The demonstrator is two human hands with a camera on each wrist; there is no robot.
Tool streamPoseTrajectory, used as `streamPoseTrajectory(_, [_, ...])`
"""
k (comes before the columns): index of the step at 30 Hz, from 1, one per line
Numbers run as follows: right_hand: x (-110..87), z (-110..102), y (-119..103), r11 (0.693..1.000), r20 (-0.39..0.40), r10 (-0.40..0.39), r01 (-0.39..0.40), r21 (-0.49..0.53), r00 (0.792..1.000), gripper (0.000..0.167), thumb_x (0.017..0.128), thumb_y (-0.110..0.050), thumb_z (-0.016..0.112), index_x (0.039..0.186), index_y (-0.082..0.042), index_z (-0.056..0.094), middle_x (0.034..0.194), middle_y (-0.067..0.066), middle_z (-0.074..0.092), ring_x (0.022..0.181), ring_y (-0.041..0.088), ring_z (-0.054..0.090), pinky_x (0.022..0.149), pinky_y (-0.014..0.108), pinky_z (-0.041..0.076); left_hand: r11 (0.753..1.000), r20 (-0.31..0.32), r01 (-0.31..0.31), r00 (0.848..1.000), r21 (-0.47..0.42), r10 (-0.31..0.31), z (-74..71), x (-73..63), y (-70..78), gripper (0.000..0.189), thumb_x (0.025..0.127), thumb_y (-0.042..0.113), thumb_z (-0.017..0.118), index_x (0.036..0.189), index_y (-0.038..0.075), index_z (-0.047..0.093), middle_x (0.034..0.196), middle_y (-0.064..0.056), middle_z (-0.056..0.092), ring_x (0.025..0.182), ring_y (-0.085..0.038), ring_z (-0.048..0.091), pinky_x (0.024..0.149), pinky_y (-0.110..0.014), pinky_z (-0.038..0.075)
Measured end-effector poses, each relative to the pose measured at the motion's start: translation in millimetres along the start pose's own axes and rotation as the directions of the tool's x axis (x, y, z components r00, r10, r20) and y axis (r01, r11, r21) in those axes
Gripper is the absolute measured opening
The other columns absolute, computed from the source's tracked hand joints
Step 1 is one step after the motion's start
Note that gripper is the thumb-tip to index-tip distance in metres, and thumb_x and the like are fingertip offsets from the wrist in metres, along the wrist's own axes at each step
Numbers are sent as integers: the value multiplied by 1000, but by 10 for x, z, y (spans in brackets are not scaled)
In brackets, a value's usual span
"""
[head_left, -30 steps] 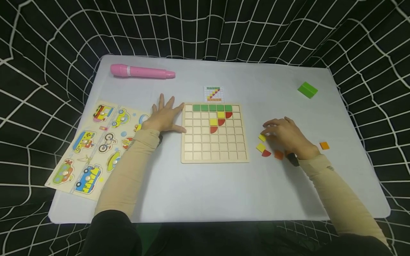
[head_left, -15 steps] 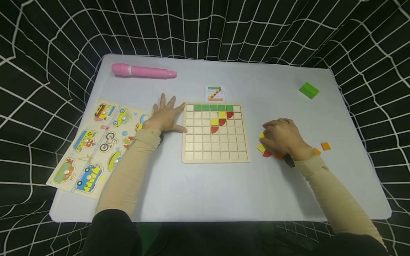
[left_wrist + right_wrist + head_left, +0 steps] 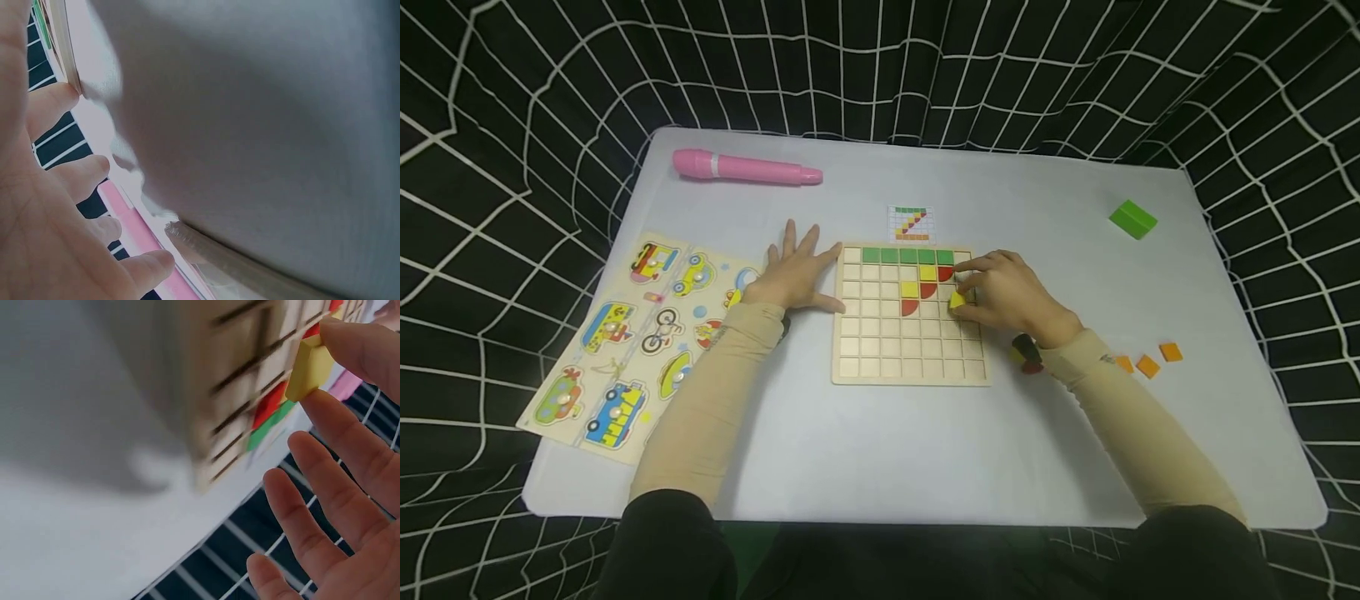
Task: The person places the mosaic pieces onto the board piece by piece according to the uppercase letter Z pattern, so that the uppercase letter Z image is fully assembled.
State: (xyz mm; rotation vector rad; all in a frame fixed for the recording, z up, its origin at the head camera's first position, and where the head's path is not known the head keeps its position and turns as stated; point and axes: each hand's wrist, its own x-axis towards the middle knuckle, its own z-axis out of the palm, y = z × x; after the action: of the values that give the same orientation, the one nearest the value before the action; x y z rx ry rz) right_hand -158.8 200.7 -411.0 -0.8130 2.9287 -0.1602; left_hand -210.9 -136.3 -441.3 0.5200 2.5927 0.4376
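Note:
My right hand (image 3: 1011,292) pinches a yellow square tile (image 3: 309,365) between thumb and index finger, above the right part of a wooden grid board (image 3: 910,367); the other fingers are spread apart. In the head view, a row of green tiles (image 3: 907,256) lies along the board's top. Below it, yellow tiles (image 3: 909,289) and red quarter-circle tiles (image 3: 910,307) step down to the left. My left hand (image 3: 793,275) is spread, thumb and index fingertip touching the board's left edge. A small pattern card (image 3: 912,225) lies just beyond the board.
Several orange tiles (image 3: 1147,366) lie to the right; a red piece (image 3: 1032,367) and a yellow one are partly hidden under my right wrist. Green pieces (image 3: 1133,219) sit at the back right. A pink microphone-shaped object (image 3: 748,169) and a vehicle puzzle board (image 3: 617,350) are on the left.
My right hand has picked up a yellow tile from the loose pieces and moved left with it over the board. My left hand stays at the board's edge.

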Motion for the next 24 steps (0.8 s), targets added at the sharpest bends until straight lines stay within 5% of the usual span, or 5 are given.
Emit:
streamPoseTrajectory(14, [520, 93, -498, 992, 58, -125, 123, 39, 990, 27, 84, -35, 81, 93, -10, 81, 139, 9, 70, 131, 37, 61, 121, 63, 35, 1000, 1, 14, 1000, -11, -14, -2, 18, -7, 111, 80, 54, 83, 166, 22, 20, 175, -18, -14, 157, -47, -28, 126, -74, -4])
streamPoseTrajectory(24, [663, 151, -666, 995, 158, -99, 96, 26, 982, 27, 86, -36, 83, 99, -12, 83, 146, 6, 65, 139, 39, 55, 127, 65, 28, 999, -1, 23, 1000, -41, -23, 6, 15, -21, 111, 80, 54, 84, 166, 24, 21, 175, -15, -15, 157, -44, -29, 127, -73, -5])
